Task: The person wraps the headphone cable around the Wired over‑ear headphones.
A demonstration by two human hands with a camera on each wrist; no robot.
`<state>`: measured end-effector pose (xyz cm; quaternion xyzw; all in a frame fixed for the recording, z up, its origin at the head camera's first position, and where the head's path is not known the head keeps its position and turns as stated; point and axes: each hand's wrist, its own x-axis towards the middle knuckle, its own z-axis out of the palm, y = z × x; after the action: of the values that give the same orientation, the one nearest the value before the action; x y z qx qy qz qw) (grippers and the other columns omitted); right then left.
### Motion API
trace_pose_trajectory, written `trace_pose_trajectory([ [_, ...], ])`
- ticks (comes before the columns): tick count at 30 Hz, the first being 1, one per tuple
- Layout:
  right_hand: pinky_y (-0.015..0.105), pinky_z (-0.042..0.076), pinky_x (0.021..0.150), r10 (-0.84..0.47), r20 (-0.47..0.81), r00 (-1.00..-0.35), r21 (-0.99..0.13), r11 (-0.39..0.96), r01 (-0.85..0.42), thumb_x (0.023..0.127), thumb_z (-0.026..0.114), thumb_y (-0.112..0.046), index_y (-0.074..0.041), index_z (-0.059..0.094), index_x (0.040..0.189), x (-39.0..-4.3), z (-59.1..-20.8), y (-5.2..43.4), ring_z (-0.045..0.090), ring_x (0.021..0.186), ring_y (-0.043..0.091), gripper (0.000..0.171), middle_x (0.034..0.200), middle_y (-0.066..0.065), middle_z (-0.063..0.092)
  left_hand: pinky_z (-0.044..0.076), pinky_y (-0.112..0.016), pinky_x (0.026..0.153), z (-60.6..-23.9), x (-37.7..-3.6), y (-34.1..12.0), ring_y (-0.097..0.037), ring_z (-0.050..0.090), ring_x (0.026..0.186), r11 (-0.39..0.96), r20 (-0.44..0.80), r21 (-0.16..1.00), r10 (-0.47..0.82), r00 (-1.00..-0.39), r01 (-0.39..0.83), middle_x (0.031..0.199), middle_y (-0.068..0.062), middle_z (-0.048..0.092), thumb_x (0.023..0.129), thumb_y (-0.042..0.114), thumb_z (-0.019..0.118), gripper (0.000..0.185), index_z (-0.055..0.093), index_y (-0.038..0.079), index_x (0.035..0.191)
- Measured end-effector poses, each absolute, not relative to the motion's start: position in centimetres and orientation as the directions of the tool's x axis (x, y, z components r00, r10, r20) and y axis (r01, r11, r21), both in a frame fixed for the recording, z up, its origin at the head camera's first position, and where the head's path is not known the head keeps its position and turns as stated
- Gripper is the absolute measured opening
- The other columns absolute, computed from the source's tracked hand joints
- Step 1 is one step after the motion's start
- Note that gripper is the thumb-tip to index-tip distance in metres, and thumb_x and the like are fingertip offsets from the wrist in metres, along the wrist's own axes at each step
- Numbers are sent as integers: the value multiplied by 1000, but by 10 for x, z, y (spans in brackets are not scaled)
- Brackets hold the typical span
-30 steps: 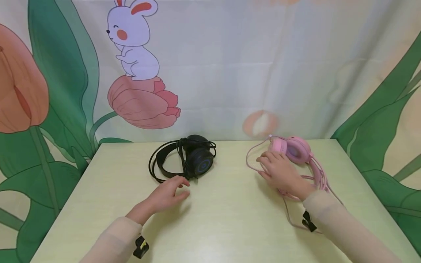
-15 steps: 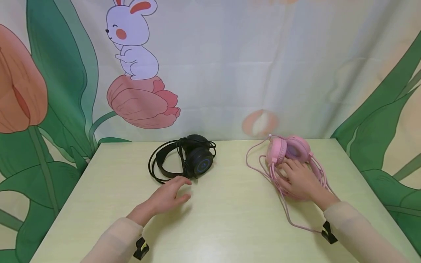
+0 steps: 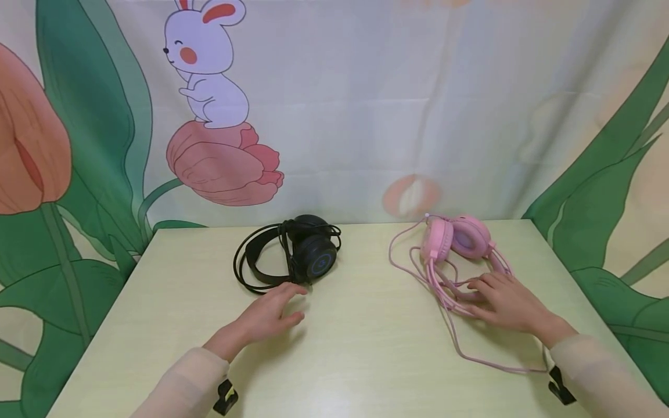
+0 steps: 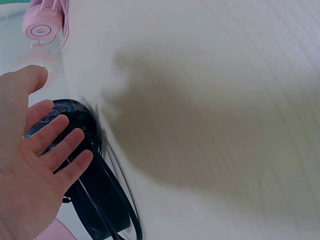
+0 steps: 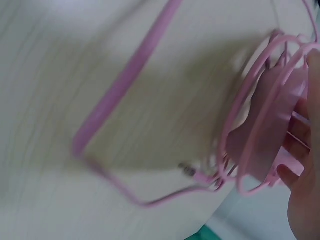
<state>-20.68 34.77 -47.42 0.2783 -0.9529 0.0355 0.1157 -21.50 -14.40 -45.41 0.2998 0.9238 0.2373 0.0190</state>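
On the far side of the pale table (image 3: 355, 360) lie black headphones (image 3: 308, 255) with a coiled black cable. My left hand (image 3: 292, 303) hovers just in front of them, palm open and fingers spread, holding nothing. The left wrist view shows that open palm (image 4: 50, 125) beside the black headphones (image 4: 97, 200). Pink headphones (image 3: 456, 238) lie at the far right with their pink cable (image 3: 470, 354) looped loosely toward me. My right hand (image 3: 473, 297) rests flat with straight fingers on the pink headband and cable loops. In the blurred right wrist view, my fingers (image 5: 300, 197) touch the pink band (image 5: 265, 135).
A hanging cloth printed with a rabbit (image 3: 206, 64), tulips and green leaves closes off the back. The table's right edge (image 3: 590, 290) runs close to the pink headphones. Bare tabletop lies between my two arms.
My right hand slid from the pink ear cups back toward me and to the right, along the band and cable. My left hand barely moved. The black headphones stayed put.
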Motion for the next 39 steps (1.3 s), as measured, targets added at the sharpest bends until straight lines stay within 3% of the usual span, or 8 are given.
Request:
trace_pose_trajectory([
  [9,53,36,95,-567,189,-802,30,819,-572,71,74,-33,-11,58,118,-200,-481,366,52,106,29,54,110,5,59,42,-41,95,-458,-217,-138,-23,51,114,694,137,441,574,-807,569,120,-6,55,84,23,63,39,54,7,119],
  [15,56,35,97,-593,176,-786,90,805,-587,72,75,-25,-10,55,117,-204,-484,366,53,107,34,51,110,9,59,42,-41,95,-457,-219,-128,-24,51,114,696,130,434,581,-804,573,120,-5,55,85,24,63,40,54,8,120],
  [29,52,34,97,-660,269,-702,104,744,-660,72,74,-27,-8,53,123,-207,-485,360,55,106,31,58,116,9,60,44,-40,92,-453,-221,-99,-24,54,110,659,148,414,632,-761,628,119,-7,55,85,23,62,38,54,8,119],
  [36,48,35,93,-652,302,-695,109,748,-655,73,71,-29,-6,48,128,-212,-471,346,54,93,23,64,98,3,57,42,-41,95,-452,-223,-84,-24,52,113,648,148,409,648,-748,642,121,-6,54,86,24,61,38,54,10,120],
  [39,49,34,95,-630,298,-717,82,765,-639,74,71,-29,-5,46,129,-213,-465,340,55,99,25,65,103,5,58,42,-41,94,-453,-222,-77,-24,51,113,641,156,406,654,-740,652,121,-6,54,86,24,61,38,54,10,120],
])
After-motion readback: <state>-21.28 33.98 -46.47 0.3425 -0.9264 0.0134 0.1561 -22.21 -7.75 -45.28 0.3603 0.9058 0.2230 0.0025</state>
